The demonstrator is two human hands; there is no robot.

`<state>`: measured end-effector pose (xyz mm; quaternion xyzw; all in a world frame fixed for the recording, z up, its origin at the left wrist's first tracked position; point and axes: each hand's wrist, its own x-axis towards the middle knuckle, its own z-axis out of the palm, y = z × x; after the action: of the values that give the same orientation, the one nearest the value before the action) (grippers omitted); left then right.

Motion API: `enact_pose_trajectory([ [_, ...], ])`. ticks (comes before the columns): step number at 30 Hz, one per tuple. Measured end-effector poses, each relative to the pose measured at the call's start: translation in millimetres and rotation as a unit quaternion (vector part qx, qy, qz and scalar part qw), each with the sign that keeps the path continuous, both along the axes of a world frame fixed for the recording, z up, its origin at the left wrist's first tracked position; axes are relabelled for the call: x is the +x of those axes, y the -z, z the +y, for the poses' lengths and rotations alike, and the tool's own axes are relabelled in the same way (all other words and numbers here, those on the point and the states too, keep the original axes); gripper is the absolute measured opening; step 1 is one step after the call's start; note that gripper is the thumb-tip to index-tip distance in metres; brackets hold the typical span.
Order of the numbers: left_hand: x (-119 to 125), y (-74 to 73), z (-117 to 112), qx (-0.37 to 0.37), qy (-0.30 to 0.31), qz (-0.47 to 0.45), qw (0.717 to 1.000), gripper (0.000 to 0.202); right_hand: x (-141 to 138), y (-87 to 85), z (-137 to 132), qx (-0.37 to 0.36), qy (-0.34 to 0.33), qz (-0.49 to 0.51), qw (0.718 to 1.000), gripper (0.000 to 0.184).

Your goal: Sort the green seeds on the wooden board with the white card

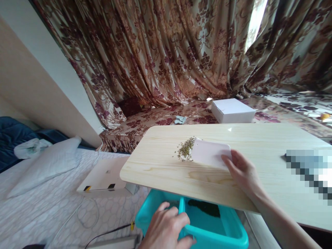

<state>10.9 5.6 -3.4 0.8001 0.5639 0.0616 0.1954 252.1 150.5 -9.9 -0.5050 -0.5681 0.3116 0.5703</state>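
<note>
My right hand (242,171) rests on the light wooden tabletop (160,169) and grips the near edge of a pale pink flat card (210,154). The card's far edge touches a small heap of green-brown seeds (186,148) on the wood. My left hand (166,226) is below the table's edge, fingers curled over the rim of a turquoise plastic bin (220,235). Dark seeds (204,208) lie inside the bin, under the table's front edge.
A white box (232,110) stands on the flowered cloth behind the table, below heavy flowered curtains (168,52). To the left is a bed with a white pillow (44,164), a flat white device (102,176) and cables (88,214). A blurred patch (310,173) covers the table's right side.
</note>
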Motion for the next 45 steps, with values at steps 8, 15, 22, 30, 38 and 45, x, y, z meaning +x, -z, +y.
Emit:
enact_pose_trajectory([
  [8, -4.0, -3.0, -3.1, -0.003, -0.013, 0.002, 1.0, 0.02, 2.0, 0.8, -1.9, -0.008, 0.006, -0.011, 1.0, 0.014],
  [15, -7.9, -5.8, -3.2, 0.002, -0.015, 0.011, 1.0, 0.018, 0.7, -0.1, -1.7, -0.008, -0.004, -0.02, 1.0, 0.017],
  [22, -13.9, -2.1, -1.1, 0.006, -0.026, 0.011, 1.0, 0.016, -1.5, 1.1, -1.2, -0.002, -0.034, -0.013, 0.999, 0.018],
  [30, -13.9, -2.1, -2.3, 0.013, -0.042, -0.002, 0.999, 0.016, -3.4, 0.1, 0.2, 0.003, -0.04, -0.009, 0.999, 0.023],
  [38, -15.0, -5.6, -3.2, 0.004, -0.039, 0.003, 0.999, 0.015, -4.7, -2.8, -2.9, -0.01, -0.056, -0.001, 0.998, 0.019],
  [45, -14.4, -9.2, -2.3, 0.004, -0.041, 0.006, 0.999, 0.014, -6.5, -5.1, -3.6, -0.014, -0.051, -0.001, 0.999, 0.023],
])
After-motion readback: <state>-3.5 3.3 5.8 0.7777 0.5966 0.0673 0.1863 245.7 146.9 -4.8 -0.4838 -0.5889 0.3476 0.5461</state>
